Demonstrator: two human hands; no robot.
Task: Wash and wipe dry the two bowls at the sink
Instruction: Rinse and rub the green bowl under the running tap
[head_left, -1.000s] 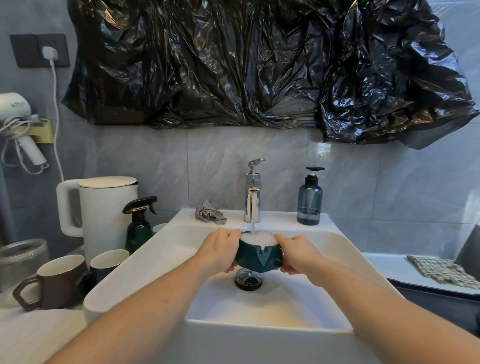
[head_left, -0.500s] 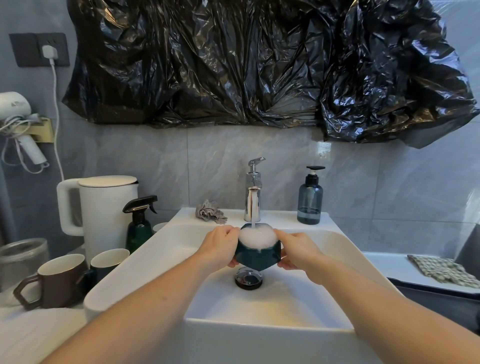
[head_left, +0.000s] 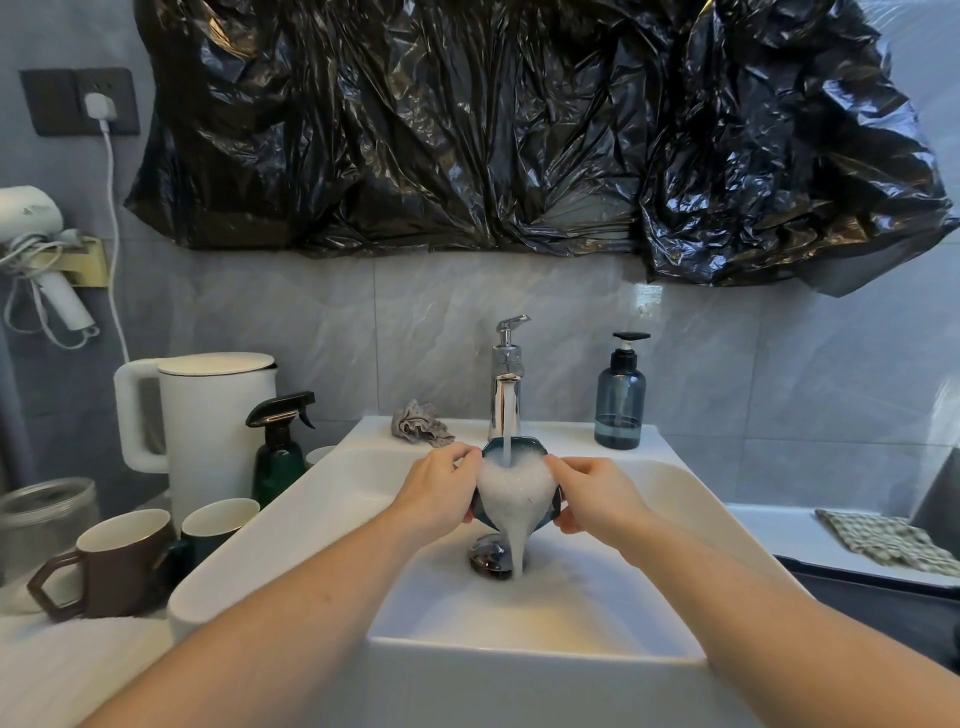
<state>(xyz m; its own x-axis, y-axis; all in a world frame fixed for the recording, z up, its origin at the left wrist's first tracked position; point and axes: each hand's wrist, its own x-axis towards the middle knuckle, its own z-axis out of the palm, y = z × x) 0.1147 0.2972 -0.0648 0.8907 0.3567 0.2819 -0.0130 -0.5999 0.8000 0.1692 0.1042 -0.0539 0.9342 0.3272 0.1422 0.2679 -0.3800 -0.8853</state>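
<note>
A small dark teal bowl (head_left: 543, 517) is held over the white sink (head_left: 545, 629), tipped toward me under the running chrome tap (head_left: 506, 402). My left hand (head_left: 441, 491) grips its left rim and my right hand (head_left: 597, 493) grips its right rim. White foamy water fills the bowl and pours off its front edge onto the drain plug (head_left: 488, 556). A second bowl is not in sight.
A crumpled grey cloth (head_left: 418, 430) and a blue soap dispenser (head_left: 621, 400) sit on the sink's back ledge. Left of the sink stand a green spray bottle (head_left: 278, 452), a white kettle (head_left: 213, 431) and two mugs (head_left: 124, 558). A checked cloth (head_left: 883, 540) lies on the right ledge.
Both hands have tilted the bowl toward me under the tap, and the foamy water that filled it now spills out into the sink.
</note>
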